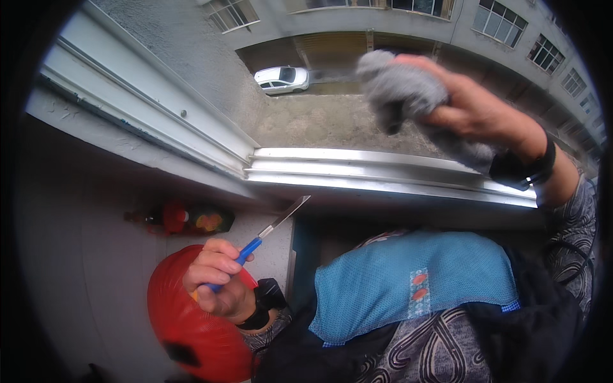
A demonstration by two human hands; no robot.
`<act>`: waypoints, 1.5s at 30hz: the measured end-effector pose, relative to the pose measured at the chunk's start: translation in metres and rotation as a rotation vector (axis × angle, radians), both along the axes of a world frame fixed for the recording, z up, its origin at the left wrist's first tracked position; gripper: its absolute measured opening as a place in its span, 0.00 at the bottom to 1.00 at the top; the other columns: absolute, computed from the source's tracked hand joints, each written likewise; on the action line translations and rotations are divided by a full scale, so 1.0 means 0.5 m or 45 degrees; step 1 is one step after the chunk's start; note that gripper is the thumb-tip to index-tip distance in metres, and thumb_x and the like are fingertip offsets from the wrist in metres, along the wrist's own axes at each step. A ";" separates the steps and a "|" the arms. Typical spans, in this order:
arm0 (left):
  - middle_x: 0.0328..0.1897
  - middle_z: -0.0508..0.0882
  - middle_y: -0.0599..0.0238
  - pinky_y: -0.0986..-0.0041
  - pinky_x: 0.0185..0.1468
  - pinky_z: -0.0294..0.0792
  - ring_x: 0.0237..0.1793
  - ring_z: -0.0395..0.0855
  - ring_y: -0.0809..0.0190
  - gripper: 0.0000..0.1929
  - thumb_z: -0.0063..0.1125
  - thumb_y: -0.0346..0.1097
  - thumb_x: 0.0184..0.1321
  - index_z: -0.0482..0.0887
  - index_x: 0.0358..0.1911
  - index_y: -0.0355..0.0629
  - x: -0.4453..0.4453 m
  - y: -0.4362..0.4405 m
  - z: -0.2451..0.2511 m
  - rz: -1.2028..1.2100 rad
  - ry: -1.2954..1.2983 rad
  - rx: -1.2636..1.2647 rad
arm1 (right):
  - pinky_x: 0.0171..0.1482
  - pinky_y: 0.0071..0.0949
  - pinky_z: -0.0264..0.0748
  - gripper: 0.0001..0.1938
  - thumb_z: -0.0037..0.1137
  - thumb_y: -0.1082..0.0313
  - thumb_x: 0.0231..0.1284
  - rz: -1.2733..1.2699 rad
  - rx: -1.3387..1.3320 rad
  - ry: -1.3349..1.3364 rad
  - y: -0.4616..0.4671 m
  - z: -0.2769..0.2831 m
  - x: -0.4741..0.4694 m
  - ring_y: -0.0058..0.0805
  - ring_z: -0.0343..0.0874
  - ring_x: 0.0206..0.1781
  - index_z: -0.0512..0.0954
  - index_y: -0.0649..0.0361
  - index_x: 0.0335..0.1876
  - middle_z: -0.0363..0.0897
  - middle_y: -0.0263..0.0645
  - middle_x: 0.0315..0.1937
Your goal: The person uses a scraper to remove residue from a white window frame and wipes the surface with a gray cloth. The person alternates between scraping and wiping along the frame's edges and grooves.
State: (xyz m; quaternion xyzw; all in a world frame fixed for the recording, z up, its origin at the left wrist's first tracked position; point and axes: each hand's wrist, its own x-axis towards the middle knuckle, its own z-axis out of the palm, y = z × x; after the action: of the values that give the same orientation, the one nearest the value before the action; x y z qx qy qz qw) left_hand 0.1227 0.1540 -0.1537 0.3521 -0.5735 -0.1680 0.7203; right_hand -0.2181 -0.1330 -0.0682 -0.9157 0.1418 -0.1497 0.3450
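My left hand [222, 280] holds a knife by its blue handle [249, 250]. Its narrow metal blade [289, 212], angled at the tip, points up and right toward the inner edge of the window sill. A crumpled grey cloth [404, 88] is gripped in my right hand [479, 107], raised above and beyond the metal window track [364, 170]; cloth and hand are blurred. Part of the track at the right is hidden behind my right wrist. At the left, the white window frame [158, 95] meets the track in a corner.
A red, mesh-like rounded bundle [196, 330] sits behind my left wrist. Dark and red bottles or packages [191, 218] stand on a pale surface near the corner. A blue cloth [373, 282] covers my front. Outside, a white car [281, 80] stands far below, before a building [335, 21].
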 end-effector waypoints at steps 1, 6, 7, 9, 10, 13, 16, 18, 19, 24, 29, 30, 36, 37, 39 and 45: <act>0.32 0.85 0.56 0.64 0.34 0.85 0.38 0.83 0.55 0.20 0.48 0.51 0.71 0.77 0.29 0.42 -0.017 0.006 -0.005 0.015 0.059 -0.023 | 0.72 0.50 0.67 0.35 0.51 0.50 0.73 0.043 0.118 0.266 0.010 -0.028 0.025 0.51 0.63 0.73 0.53 0.46 0.80 0.61 0.50 0.73; 0.32 0.86 0.56 0.65 0.38 0.84 0.38 0.84 0.55 0.17 0.53 0.48 0.70 0.80 0.31 0.42 -0.071 0.053 0.011 0.042 0.103 0.026 | 0.78 0.53 0.44 0.32 0.45 0.55 0.75 0.458 -0.637 0.512 -0.010 -0.140 0.149 0.50 0.36 0.83 0.50 0.36 0.80 0.40 0.47 0.82; 0.32 0.86 0.57 0.65 0.39 0.84 0.39 0.85 0.55 0.17 0.53 0.48 0.71 0.81 0.32 0.42 -0.079 0.060 0.011 0.040 0.090 0.055 | 0.78 0.52 0.46 0.31 0.45 0.58 0.75 0.502 -0.730 0.540 -0.031 -0.146 0.167 0.50 0.38 0.83 0.51 0.35 0.80 0.42 0.48 0.81; 0.33 0.86 0.57 0.65 0.40 0.84 0.40 0.86 0.55 0.16 0.53 0.47 0.71 0.81 0.33 0.43 -0.087 0.067 0.011 0.061 0.113 0.065 | 0.73 0.51 0.53 0.29 0.46 0.64 0.72 0.561 -0.956 0.264 -0.055 -0.153 0.215 0.49 0.49 0.78 0.57 0.34 0.76 0.52 0.50 0.75; 0.33 0.87 0.57 0.65 0.40 0.84 0.40 0.86 0.56 0.16 0.53 0.47 0.71 0.82 0.33 0.43 -0.092 0.071 0.012 0.062 0.123 0.079 | 0.71 0.50 0.57 0.28 0.47 0.67 0.71 0.606 -1.065 0.097 -0.062 -0.153 0.247 0.48 0.54 0.76 0.59 0.33 0.74 0.57 0.51 0.72; 0.34 0.87 0.57 0.65 0.40 0.84 0.40 0.87 0.56 0.15 0.52 0.46 0.71 0.81 0.34 0.43 -0.092 0.068 0.008 0.092 0.232 0.169 | 0.60 0.46 0.66 0.24 0.48 0.71 0.67 0.571 -1.085 0.359 -0.069 -0.177 0.363 0.44 0.67 0.61 0.65 0.36 0.66 0.66 0.46 0.57; 0.34 0.87 0.58 0.65 0.40 0.84 0.39 0.87 0.56 0.15 0.52 0.47 0.71 0.81 0.34 0.43 -0.092 0.069 0.015 0.138 0.254 0.230 | 0.45 0.38 0.75 0.19 0.47 0.70 0.69 0.308 -1.139 0.527 -0.108 -0.176 0.411 0.38 0.72 0.51 0.67 0.38 0.62 0.68 0.44 0.49; 0.35 0.87 0.58 0.65 0.41 0.84 0.39 0.86 0.56 0.15 0.52 0.47 0.71 0.80 0.34 0.43 -0.094 0.077 0.024 0.165 0.245 0.183 | 0.45 0.41 0.81 0.17 0.53 0.65 0.68 -0.042 -1.032 0.902 -0.169 -0.128 0.394 0.39 0.80 0.46 0.73 0.44 0.60 0.72 0.48 0.46; 0.35 0.87 0.58 0.65 0.41 0.84 0.39 0.86 0.57 0.15 0.52 0.47 0.71 0.80 0.34 0.43 -0.096 0.083 0.026 0.144 0.232 0.131 | 0.49 0.39 0.83 0.20 0.56 0.66 0.66 -0.166 -1.065 1.126 -0.196 -0.100 0.366 0.43 0.82 0.50 0.73 0.45 0.63 0.74 0.51 0.49; 0.34 0.86 0.57 0.65 0.41 0.84 0.39 0.86 0.57 0.16 0.51 0.48 0.72 0.80 0.34 0.43 -0.081 0.095 0.013 0.117 0.251 0.158 | 0.44 0.39 0.83 0.23 0.49 0.58 0.74 -0.179 -0.849 0.657 -0.152 -0.030 0.327 0.43 0.83 0.42 0.65 0.38 0.72 0.73 0.49 0.53; 0.35 0.87 0.56 0.65 0.41 0.84 0.40 0.86 0.56 0.16 0.52 0.49 0.71 0.80 0.34 0.43 -0.069 0.074 0.007 0.050 0.202 0.143 | 0.46 0.35 0.78 0.22 0.46 0.57 0.75 0.242 -0.895 0.498 0.014 -0.137 0.384 0.42 0.73 0.56 0.66 0.40 0.72 0.70 0.47 0.51; 0.35 0.87 0.56 0.65 0.41 0.84 0.40 0.86 0.56 0.16 0.52 0.48 0.71 0.80 0.34 0.43 -0.071 0.067 0.008 0.039 0.191 0.161 | 0.44 0.35 0.79 0.22 0.47 0.59 0.74 0.241 -0.849 0.506 0.009 -0.149 0.394 0.42 0.77 0.50 0.65 0.43 0.72 0.70 0.48 0.51; 0.35 0.87 0.57 0.66 0.40 0.84 0.40 0.86 0.56 0.16 0.53 0.48 0.71 0.81 0.35 0.43 -0.092 0.061 0.019 -0.002 0.161 0.127 | 0.45 0.39 0.84 0.10 0.62 0.63 0.56 -0.102 -1.394 1.040 -0.105 -0.103 0.407 0.42 0.85 0.48 0.87 0.53 0.43 0.85 0.42 0.45; 0.36 0.87 0.57 0.66 0.40 0.84 0.40 0.86 0.56 0.16 0.53 0.48 0.71 0.81 0.35 0.43 -0.091 0.067 0.022 -0.009 0.105 0.106 | 0.44 0.38 0.84 0.09 0.64 0.65 0.55 -0.306 -1.327 1.055 -0.129 -0.079 0.374 0.41 0.85 0.49 0.87 0.54 0.40 0.86 0.39 0.43; 0.36 0.87 0.57 0.65 0.40 0.84 0.40 0.86 0.56 0.16 0.53 0.48 0.71 0.81 0.35 0.43 -0.089 0.075 0.014 0.011 0.087 0.068 | 0.49 0.35 0.83 0.15 0.56 0.65 0.63 -0.363 -1.192 1.029 -0.172 -0.019 0.315 0.41 0.85 0.51 0.81 0.56 0.54 0.85 0.42 0.45; 0.36 0.87 0.57 0.66 0.41 0.85 0.41 0.86 0.56 0.15 0.53 0.48 0.71 0.80 0.35 0.43 -0.063 0.058 0.002 -0.014 0.157 0.079 | 0.53 0.43 0.81 0.24 0.55 0.59 0.69 -0.127 -1.006 0.174 -0.038 -0.042 0.279 0.45 0.74 0.64 0.69 0.38 0.70 0.66 0.50 0.67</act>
State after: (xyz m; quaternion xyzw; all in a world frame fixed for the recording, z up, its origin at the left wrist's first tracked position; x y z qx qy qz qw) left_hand 0.0913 0.1830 -0.1528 0.3602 -0.5244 -0.2112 0.7421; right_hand -0.0786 -0.1518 -0.0891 -0.9777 0.1401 -0.1479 -0.0514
